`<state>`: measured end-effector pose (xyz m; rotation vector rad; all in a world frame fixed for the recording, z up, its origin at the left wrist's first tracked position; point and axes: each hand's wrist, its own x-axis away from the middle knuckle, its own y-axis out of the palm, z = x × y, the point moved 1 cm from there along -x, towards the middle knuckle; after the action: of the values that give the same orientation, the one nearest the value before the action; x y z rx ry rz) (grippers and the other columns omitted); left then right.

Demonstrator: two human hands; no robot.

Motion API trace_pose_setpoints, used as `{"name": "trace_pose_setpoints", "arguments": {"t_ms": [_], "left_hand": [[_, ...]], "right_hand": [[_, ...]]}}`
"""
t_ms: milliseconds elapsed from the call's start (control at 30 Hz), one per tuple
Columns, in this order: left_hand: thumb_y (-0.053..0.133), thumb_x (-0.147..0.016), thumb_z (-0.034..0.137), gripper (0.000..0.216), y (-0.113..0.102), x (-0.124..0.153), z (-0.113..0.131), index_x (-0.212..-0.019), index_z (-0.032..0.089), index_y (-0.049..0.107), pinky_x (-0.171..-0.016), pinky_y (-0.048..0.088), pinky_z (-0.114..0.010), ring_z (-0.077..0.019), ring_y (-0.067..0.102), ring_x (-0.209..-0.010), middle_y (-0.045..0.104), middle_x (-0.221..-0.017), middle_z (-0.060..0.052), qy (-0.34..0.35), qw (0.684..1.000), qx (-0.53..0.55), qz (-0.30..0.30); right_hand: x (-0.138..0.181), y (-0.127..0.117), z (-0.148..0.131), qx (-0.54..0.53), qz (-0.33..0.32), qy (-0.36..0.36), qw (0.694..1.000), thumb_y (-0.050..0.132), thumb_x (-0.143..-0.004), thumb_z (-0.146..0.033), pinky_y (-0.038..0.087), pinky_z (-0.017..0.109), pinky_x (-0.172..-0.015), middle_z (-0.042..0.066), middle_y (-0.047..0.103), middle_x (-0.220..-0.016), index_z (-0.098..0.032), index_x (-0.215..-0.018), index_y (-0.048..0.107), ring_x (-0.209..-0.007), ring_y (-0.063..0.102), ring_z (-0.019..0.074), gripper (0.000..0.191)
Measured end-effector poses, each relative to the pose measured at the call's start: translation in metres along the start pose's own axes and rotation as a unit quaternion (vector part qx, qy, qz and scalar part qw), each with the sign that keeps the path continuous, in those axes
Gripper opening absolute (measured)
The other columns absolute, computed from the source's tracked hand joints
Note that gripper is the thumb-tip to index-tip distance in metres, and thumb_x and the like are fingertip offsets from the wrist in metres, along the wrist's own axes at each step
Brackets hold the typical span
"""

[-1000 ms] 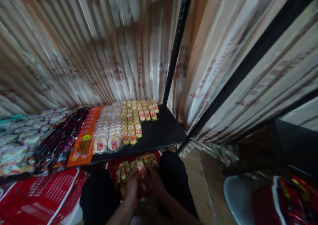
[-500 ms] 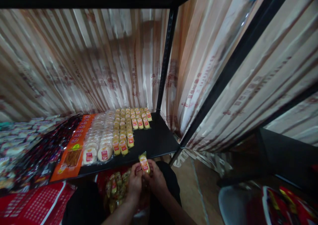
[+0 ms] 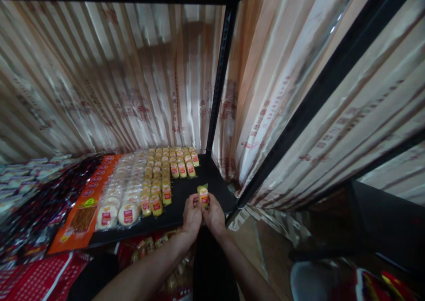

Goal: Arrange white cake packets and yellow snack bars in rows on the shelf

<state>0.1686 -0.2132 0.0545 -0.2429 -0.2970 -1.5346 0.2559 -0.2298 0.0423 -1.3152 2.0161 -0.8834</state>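
Observation:
Between my two hands is a small yellow snack packet (image 3: 203,195) with a red and white label, held upright over the front right part of the black shelf (image 3: 186,187). My left hand (image 3: 192,213) grips its left side with bent fingers. On its right side, my right hand (image 3: 214,213) is closed round the lower edge. Rows of like yellow packets (image 3: 156,203) stand on the shelf to the left, and a shorter group (image 3: 182,168) stands at the back. Below the shelf, more packets (image 3: 146,248) lie partly hidden behind my left forearm.
Left of the yellow rows are round white packaged cakes (image 3: 129,213), an orange snack bag (image 3: 79,219) and dark shiny packs (image 3: 40,208). A red basket (image 3: 40,274) is at lower left. Black metal posts (image 3: 223,71) rise at the shelf's corners, with striped curtain (image 3: 149,84) behind.
Both hands have moved forward and up with the packet, from above the packets below the shelf to over the shelf's front right. The view has shifted slightly.

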Motion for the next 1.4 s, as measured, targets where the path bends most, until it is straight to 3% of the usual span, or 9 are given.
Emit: {"name": "trace_pose_setpoints", "arguments": {"t_ms": [133, 300, 633, 1067, 1400], "left_hand": [[0.052, -0.073, 0.011, 0.023, 0.021, -0.029, 0.007, -0.092, 0.021, 0.061, -0.090, 0.040, -0.024, -0.0151, 0.057, -0.095, 0.064, -0.099, -0.003, 0.053, 0.996, -0.068, 0.006], [0.052, -0.076, 0.014, 0.023, 0.040, -0.061, 0.020, -0.095, 0.021, 0.062, -0.098, 0.034, -0.025, -0.0182, 0.053, -0.108, 0.063, -0.111, -0.005, 0.084, 0.990, -0.111, 0.007], [0.044, -0.079, 0.012, 0.025, 0.049, -0.095, 0.060, -0.094, 0.019, 0.063, -0.102, 0.031, -0.030, -0.0197, 0.050, -0.113, 0.062, -0.113, -0.007, 0.148, 0.967, -0.207, 0.014], [0.043, -0.079, 0.011, 0.027, 0.032, -0.112, 0.041, -0.096, 0.019, 0.063, -0.102, 0.031, -0.028, -0.0195, 0.051, -0.111, 0.061, -0.114, -0.007, 0.155, 0.961, -0.227, 0.034], [0.039, -0.082, 0.012, 0.033, 0.030, -0.107, 0.047, -0.107, 0.015, 0.060, -0.100, 0.035, -0.027, -0.0173, 0.052, -0.111, 0.059, -0.118, -0.009, 0.156, 0.934, -0.322, 0.017]], "right_hand": [[-0.037, 0.003, 0.013, -0.003, 0.033, -0.010, 0.999, 0.049, -0.077, -0.028, 0.043, 0.030, -0.086, 0.012, 0.060, -0.104, -0.014, -0.116, 0.052, -0.100, 0.056, 0.0226, 0.041], [-0.083, 0.012, 0.020, -0.010, 0.056, -0.007, 0.998, 0.047, -0.079, -0.029, 0.042, 0.031, -0.085, 0.013, 0.061, -0.103, -0.011, -0.116, 0.052, -0.096, 0.056, 0.0222, 0.042], [-0.149, 0.024, 0.005, -0.077, 0.056, -0.002, 0.995, 0.049, -0.077, -0.028, 0.042, 0.029, -0.083, 0.009, 0.062, -0.109, -0.017, -0.120, 0.050, -0.098, 0.056, 0.0198, 0.044], [-0.163, 0.041, -0.002, -0.022, 0.038, 0.007, 0.999, 0.052, -0.079, -0.035, 0.039, 0.030, -0.085, 0.009, 0.063, -0.103, -0.015, -0.118, 0.054, -0.097, 0.053, 0.0221, 0.044], [-0.160, 0.050, 0.010, -0.074, 0.101, -0.056, 0.990, 0.038, -0.084, -0.028, 0.039, 0.032, -0.089, 0.011, 0.062, -0.113, -0.013, -0.117, 0.057, -0.100, 0.054, 0.0215, 0.040]]}}
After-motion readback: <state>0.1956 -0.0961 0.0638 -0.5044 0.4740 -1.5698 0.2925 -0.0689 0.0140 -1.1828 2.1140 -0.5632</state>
